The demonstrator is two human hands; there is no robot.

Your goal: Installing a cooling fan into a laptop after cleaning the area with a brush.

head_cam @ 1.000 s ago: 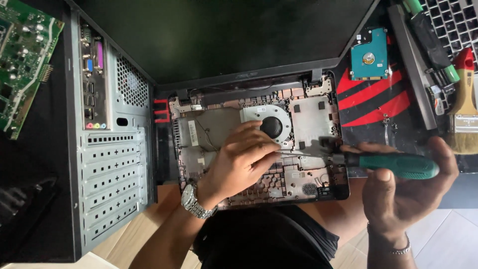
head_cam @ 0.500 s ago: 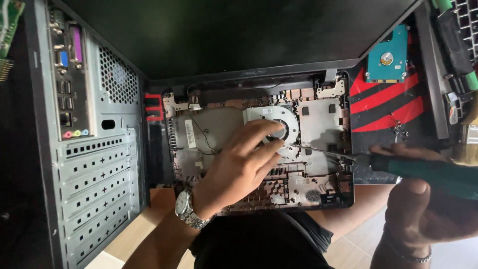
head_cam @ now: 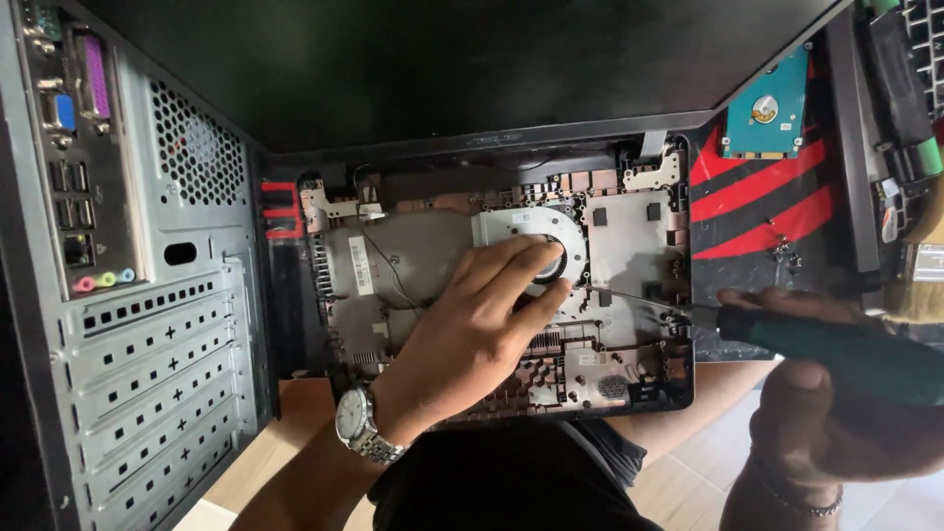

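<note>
Laptop base (head_cam: pixel 629 246), stripped open and lying at the centre of the frame, is taking up the space between a grey desktop case (head_cam: pixel 138 324) at the left edge and a red-and-black mat (head_cam: pixel 757 211) at the right. A dark lid (head_cam: pixel 442 69) is filling the top of the frame above it. The left hand (head_cam: pixel 472 334), wearing a metal watch (head_cam: pixel 359 425), is reaching up from lower centre, its fingers (head_cam: pixel 521 265) spread loosely and resting on the round fan (head_cam: pixel 570 236) in the base's upper middle, gripping nothing. A thin black cable (head_cam: pixel 388 265) is running across the grey plate just left of the fan. At the right, the right hand (head_cam: pixel 846 423) is wrapping its fingers around a green-handled screwdriver (head_cam: pixel 836 344), whose shaft is pointing left to a spot just right of the fan. A teal hard drive (head_cam: pixel 767 113) is lying on the mat in the upper right, well apart from both hands.
</note>
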